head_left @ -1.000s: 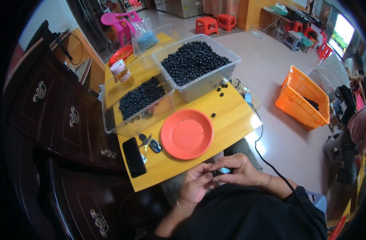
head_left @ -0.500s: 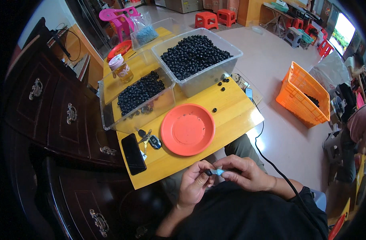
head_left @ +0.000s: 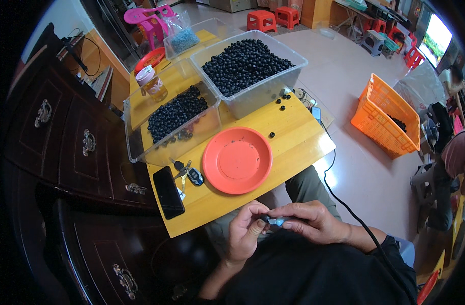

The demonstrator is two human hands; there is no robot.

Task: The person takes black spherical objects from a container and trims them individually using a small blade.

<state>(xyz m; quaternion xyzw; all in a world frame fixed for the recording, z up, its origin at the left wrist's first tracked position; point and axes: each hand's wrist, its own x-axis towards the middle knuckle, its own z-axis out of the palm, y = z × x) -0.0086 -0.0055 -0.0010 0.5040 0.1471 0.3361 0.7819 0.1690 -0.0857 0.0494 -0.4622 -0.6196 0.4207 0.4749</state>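
Observation:
Above my lap at the table's near edge, both hands meet. My left hand (head_left: 245, 236) pinches a small black bead-like piece (head_left: 265, 218) between thumb and fingers. My right hand (head_left: 316, 221) grips a small light-blue and grey tool (head_left: 277, 221), its tip against or very near the black piece; fingers hide most of both, and I cannot tell its exact kind. Just beyond them a red plastic dish (head_left: 237, 160) holds a few dark specks. Behind it, a large clear bin (head_left: 265, 94) and a smaller clear bin (head_left: 191, 138) contain heaps of round black pieces.
A phone (head_left: 169, 195) and keys (head_left: 195, 177) lie at the table's left edge. Loose black pieces (head_left: 272, 135) sit on the right. A lidded drink bottle (head_left: 153, 86) stands beside the smaller bin. An orange basket (head_left: 385, 122) is on the floor; a black cable (head_left: 351, 213) passes my right arm.
The blue and grey tool has turned slightly between my right fingers against the black piece. Both hands stay in nearly the same place. The view has shifted slightly.

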